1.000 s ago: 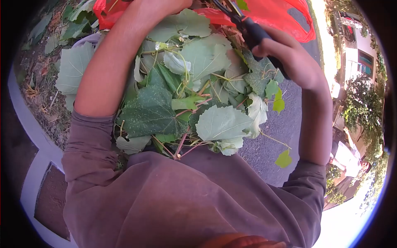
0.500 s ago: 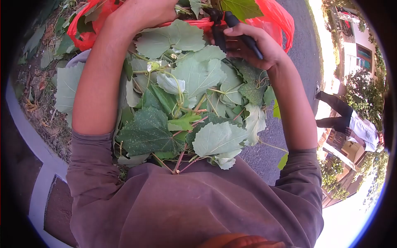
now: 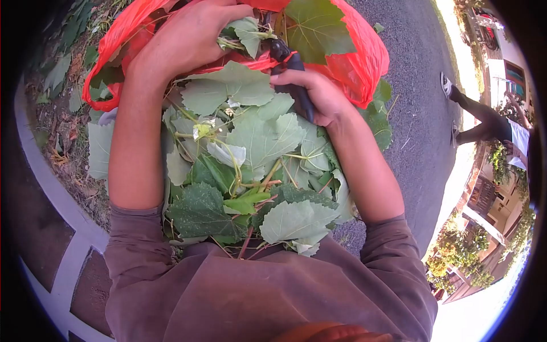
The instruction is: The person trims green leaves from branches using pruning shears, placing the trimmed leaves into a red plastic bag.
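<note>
At the top, my left hand [image 3: 196, 37] is closed round a bunch of leaf stems [image 3: 242, 37] over the red plastic bag [image 3: 364, 62]. My right hand [image 3: 313, 94] grips the black-handled pruning shears [image 3: 299, 94], whose head lies just right of the bunch. The shears' handles look pressed together. A large green leaf [image 3: 319, 28] stands in the bag beyond the shears. Below both hands a pile of broad lobed leaves [image 3: 262, 137] with stems and tendrils lies against my shirt.
Grey asphalt [image 3: 416, 114] runs along the right side, where a person in dark trousers [image 3: 484, 122] walks. On the left are soil with dry litter [image 3: 68, 142] and a pale kerb [image 3: 51, 188]. Plants and a building stand at the far right.
The shears' handles have come together in my right hand, which has moved left and down. More of the bag and the stem bunch shows. The walking person's legs are further apart.
</note>
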Available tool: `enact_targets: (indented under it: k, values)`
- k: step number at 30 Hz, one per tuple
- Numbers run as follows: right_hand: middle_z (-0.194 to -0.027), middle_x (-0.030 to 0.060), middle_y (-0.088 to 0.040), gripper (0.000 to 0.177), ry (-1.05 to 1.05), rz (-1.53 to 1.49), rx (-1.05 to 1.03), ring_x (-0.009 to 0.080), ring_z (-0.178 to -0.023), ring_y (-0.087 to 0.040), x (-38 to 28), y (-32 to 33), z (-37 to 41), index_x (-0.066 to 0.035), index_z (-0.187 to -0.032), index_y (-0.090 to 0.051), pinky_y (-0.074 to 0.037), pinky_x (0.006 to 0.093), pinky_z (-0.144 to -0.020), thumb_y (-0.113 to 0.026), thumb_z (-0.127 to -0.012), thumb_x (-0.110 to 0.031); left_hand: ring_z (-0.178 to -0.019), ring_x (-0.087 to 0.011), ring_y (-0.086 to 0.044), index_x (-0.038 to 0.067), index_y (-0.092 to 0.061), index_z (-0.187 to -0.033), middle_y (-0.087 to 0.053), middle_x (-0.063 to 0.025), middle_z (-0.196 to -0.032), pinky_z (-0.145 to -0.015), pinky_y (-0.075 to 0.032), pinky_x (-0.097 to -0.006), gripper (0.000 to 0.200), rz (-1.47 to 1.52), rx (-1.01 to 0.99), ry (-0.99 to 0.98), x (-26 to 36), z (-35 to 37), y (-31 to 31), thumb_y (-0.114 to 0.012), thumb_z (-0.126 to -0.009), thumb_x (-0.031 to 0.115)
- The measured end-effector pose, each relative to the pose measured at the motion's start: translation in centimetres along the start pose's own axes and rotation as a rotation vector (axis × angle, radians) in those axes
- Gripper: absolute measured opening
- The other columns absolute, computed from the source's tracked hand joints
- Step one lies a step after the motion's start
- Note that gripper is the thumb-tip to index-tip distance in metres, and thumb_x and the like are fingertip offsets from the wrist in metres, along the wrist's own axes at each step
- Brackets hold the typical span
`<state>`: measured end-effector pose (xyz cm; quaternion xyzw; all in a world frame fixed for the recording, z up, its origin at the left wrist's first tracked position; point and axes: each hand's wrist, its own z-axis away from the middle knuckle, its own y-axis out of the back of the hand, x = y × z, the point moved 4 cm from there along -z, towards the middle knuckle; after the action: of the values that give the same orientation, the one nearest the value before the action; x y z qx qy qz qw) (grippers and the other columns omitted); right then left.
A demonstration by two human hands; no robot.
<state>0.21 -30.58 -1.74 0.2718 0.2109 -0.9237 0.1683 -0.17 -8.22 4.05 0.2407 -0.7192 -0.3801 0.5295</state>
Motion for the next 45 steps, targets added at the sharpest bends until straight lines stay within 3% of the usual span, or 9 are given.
enact_targets:
  k: [4,11,13,17,19,25,32,37,45]
  values:
    - [-0.084,0.0005,-0.064,0.023,0.174,0.118,-0.089,0.0089,-0.074,-0.058,-0.3,0.0,-1.1,-0.007,-0.092,-0.066,-0.045,0.0256,-0.065,-0.076,-0.092,-0.028,-0.113,-0.038,-0.064,0.004,-0.064,-0.122,-0.068,-0.0175,-0.119,-0.096,-0.051,-0.0456,0.053,-0.037,0.047,0.007,-0.5,0.1,-0.2,-0.083,-0.072,0.008]
    - [-0.087,0.0031,-0.065,0.022,0.228,0.062,-0.025,0.0117,-0.078,-0.06,-0.7,-0.8,-0.7,-0.003,-0.096,-0.066,-0.046,0.0253,-0.069,-0.072,-0.091,-0.023,-0.112,-0.0383,-0.065,0.003,-0.063,-0.125,-0.068,-0.0178,-0.122,-0.096,-0.053,-0.0466,0.055,-0.032,0.134,0.104,-1.0,0.2,0.8,-0.08,-0.073,0.004]
    - [-0.093,0.005,-0.066,0.021,0.153,0.024,0.009,0.0128,-0.081,-0.061,-0.5,-0.9,-0.4,-0.002,-0.1,-0.067,-0.047,0.0259,-0.074,-0.07,-0.088,-0.019,-0.107,-0.0436,-0.066,-0.002,-0.066,-0.116,-0.07,-0.0239,-0.112,-0.09,-0.053,-0.0498,0.043,-0.01,0.271,-0.036,0.5,-0.1,2.6,-0.07,-0.073,0.001]
    - [-0.098,0.0051,-0.066,0.024,0.114,0.21,-0.078,0.0137,-0.085,-0.061,-0.2,-0.3,-0.7,-0.001,-0.103,-0.067,-0.048,0.0272,-0.079,-0.069,-0.087,-0.019,-0.11,-0.0423,-0.067,-0.002,-0.067,-0.113,-0.069,-0.0242,-0.118,-0.092,-0.054,-0.0464,0.042,0.091,0.22,0.118,-0.2,-0.1,2.1,-0.078,-0.073,0.005]
    - [-0.098,0.0037,-0.065,0.025,0.175,0.287,-0.087,0.0133,-0.087,-0.059,-0.5,-0.5,-0.6,-0.002,-0.105,-0.067,-0.047,0.0281,-0.081,-0.068,-0.086,-0.019,-0.111,-0.0396,-0.069,-0.004,-0.061,-0.123,-0.067,-0.0265,-0.125,-0.093,-0.055,-0.0446,0.057,-0.166,0.07,0.249,-1.2,-0.2,1.6,-0.085,-0.074,0.013]
    - [-0.092,0.0025,-0.062,0.025,0.243,0.399,-0.086,0.01,-0.079,-0.056,-0.7,-0.9,-0.4,-0.001,-0.105,-0.062,-0.045,0.0251,-0.068,-0.069,-0.086,-0.016,-0.108,-0.0379,-0.066,0.006,-0.061,-0.125,-0.067,-0.0155,-0.115,-0.089,-0.053,-0.0517,0.056,-0.475,0.226,0.167,0.3,0.5,-1.1,-0.066,-0.071,-0.008]
    - [-0.094,0.0028,-0.063,0.026,0.226,0.474,-0.061,0.0126,-0.085,-0.056,-0.6,-0.6,-0.7,-0.001,-0.103,-0.064,-0.046,0.0281,-0.076,-0.067,-0.085,-0.02,-0.107,-0.0333,-0.065,0.007,-0.063,-0.121,-0.066,-0.0124,-0.11,-0.087,-0.053,-0.0476,0.048,-0.593,0.27,0.155,2.2,0.4,-2.0,-0.068,-0.074,-0.004]
    - [-0.085,0.0039,-0.062,0.027,0.203,0.423,-0.021,0.0139,-0.075,-0.055,0.2,0.7,-2.2,-0.001,-0.097,-0.065,-0.044,0.0303,-0.065,-0.068,-0.084,-0.024,-0.104,-0.0259,-0.064,0.01,-0.064,-0.115,-0.064,-0.0085,-0.103,-0.093,-0.047,-0.0404,0.035,-0.805,0.152,0.038,3.4,-0.1,-4.9,-0.068,-0.08,0.006]
    - [-0.087,0.0036,-0.066,0.023,0.294,0.568,0.023,0.0119,-0.075,-0.059,0.0,0.1,-2.2,-0.001,-0.096,-0.067,-0.047,0.0288,-0.067,-0.069,-0.091,-0.023,-0.108,-0.0297,-0.064,0.008,-0.063,-0.121,-0.066,-0.0109,-0.109,-0.1,-0.046,-0.0436,0.043,-0.692,0.191,-0.089,2.3,-0.1,-4.2,-0.069,-0.079,0.004]
